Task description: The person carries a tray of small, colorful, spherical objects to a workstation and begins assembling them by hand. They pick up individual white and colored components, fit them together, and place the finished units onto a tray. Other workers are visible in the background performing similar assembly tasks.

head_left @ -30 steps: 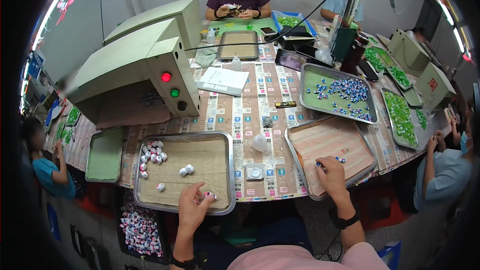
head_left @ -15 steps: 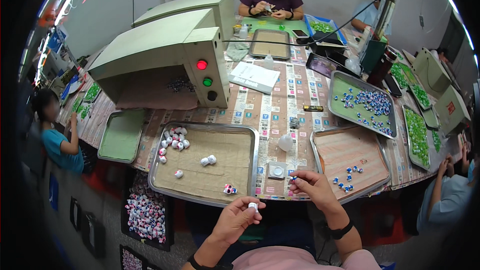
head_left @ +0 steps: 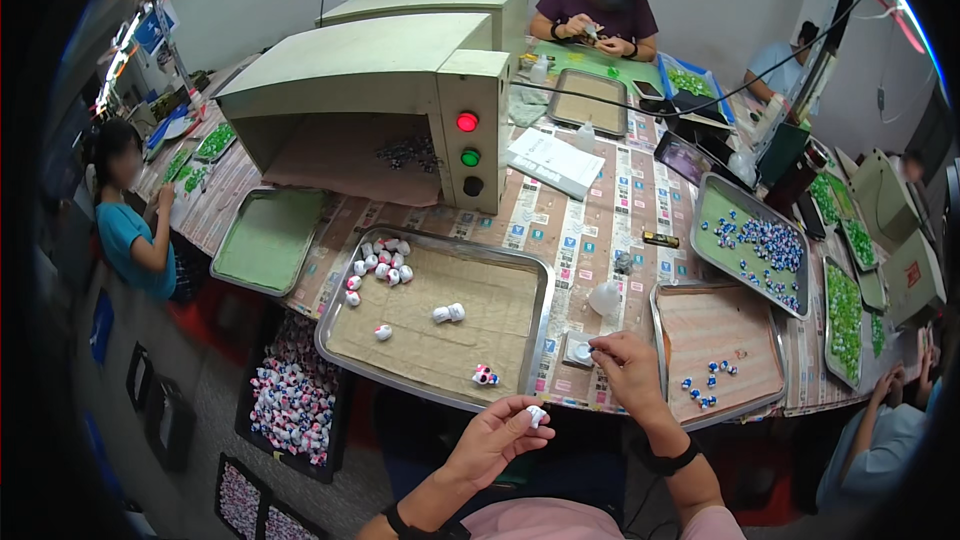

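Note:
My left hand (head_left: 500, 443) pinches a small white toy piece (head_left: 537, 417) between thumb and fingers, just off the near edge of the tray. My right hand (head_left: 632, 370) is closed, its fingertips at a small square holder with a round white dish (head_left: 579, 349). Half a second ago those fingers held a tiny blue-and-white piece; now they mostly hide it. In the metal tray (head_left: 547, 325) before me lie several white-and-pink toy pieces (head_left: 384, 262), a pair of white ones (head_left: 449, 313) and one with dark markings (head_left: 485, 375).
At right, one tray (head_left: 665, 325) carries several blue-and-white pieces; another (head_left: 800, 250) holds many. A white squeeze bottle (head_left: 605, 298) stands behind the dish. A boxy machine (head_left: 350, 70) with lit buttons stands at left. A crate of toy pieces (head_left: 293, 405) sits below. A co-worker (head_left: 600, 10) works opposite.
My right hand has brought its fingertips down to the white dish. The left hand still pinches the white piece. The whole view has shifted and tilted slightly.

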`<state>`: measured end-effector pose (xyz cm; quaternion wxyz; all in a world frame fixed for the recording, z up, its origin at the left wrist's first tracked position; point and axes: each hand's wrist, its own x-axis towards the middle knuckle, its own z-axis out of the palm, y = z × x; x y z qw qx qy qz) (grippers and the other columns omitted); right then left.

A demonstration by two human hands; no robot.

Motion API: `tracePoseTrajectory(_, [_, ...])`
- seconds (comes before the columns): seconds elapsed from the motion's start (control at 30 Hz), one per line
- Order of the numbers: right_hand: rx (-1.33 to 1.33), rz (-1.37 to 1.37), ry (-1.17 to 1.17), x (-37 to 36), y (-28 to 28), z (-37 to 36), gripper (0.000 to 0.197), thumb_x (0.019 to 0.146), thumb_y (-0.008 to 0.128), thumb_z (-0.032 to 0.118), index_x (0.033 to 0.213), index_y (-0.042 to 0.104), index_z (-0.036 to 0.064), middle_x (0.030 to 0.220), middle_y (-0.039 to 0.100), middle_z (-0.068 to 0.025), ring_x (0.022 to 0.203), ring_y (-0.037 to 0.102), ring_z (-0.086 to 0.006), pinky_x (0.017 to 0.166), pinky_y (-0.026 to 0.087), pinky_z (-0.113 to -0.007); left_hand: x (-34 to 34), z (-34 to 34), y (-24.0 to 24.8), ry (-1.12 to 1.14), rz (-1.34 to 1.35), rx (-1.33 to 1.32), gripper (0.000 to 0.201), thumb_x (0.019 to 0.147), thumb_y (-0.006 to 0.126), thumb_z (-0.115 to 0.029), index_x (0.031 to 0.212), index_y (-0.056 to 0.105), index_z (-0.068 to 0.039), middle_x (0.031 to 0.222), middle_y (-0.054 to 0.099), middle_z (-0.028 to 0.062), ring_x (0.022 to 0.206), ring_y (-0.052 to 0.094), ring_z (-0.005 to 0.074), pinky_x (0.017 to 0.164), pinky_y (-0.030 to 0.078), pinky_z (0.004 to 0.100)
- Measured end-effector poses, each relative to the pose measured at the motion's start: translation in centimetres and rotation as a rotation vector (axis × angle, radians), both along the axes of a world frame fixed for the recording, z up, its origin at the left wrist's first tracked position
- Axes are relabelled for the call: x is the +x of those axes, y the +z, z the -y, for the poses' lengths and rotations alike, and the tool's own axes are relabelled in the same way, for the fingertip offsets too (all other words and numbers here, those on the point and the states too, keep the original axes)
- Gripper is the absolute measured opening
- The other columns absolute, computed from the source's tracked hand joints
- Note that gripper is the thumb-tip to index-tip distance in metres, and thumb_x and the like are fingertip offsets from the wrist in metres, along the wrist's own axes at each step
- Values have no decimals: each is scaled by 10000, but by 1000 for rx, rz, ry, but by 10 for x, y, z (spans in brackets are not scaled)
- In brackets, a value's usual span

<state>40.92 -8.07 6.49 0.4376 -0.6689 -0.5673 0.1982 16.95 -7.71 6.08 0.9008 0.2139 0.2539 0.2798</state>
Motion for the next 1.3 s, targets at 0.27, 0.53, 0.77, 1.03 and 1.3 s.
tracePoseTrajectory(0.27, [27, 397, 39, -6, -3, -10, 90, 753, 666, 63, 842, 671, 62, 807, 615, -97, 781, 593, -295, 690, 480, -378, 4, 2, 3, 71, -12, 30, 263, 943, 520, -83, 1188, 522, 13, 1069, 600, 105, 956, 625, 182, 835, 535, 280])
tracePoseTrajectory(0.53, [99, 426, 45, -9, -5, -11, 74, 740, 671, 61, 814, 669, 63, 782, 616, -94, 787, 591, -291, 695, 480, -385, 6, 1, 4, 86, 4, -33, 279, 952, 512, -122, 1197, 528, 11, 1064, 605, 103, 961, 612, 180, 840, 519, 289])
tracePoseTrajectory(0.77, [98, 216, 5, -10, 1, 0, 104, 741, 685, 23, 844, 678, 30, 792, 628, -107, 748, 603, -274, 668, 485, -351, 8, 1, -11, 137, 38, -37, 258, 952, 518, -143, 1176, 533, -15, 1074, 604, 90, 907, 593, 154, 798, 498, 269])
tracePoseTrajectory(1.03, [-17, -310, 1, -28, 20, 24, 115, 794, 696, 19, 901, 675, -17, 820, 652, -61, 744, 624, -110, 643, 493, -215, 13, 1, -5, 137, 73, -91, 224, 941, 532, -123, 1145, 539, -31, 1095, 598, 97, 983, 592, 168, 849, 499, 276])
tracePoseTrajectory(1.3, [-158, -716, 69, -44, 30, 45, 131, 822, 688, 30, 943, 677, -19, 907, 643, -61, 813, 629, -112, 721, 494, -213, 20, -2, 9, 76, 95, -69, 275, 912, 546, -21, 1183, 521, 16, 1171, 560, 93, 1092, 540, 153, 974, 450, 277])
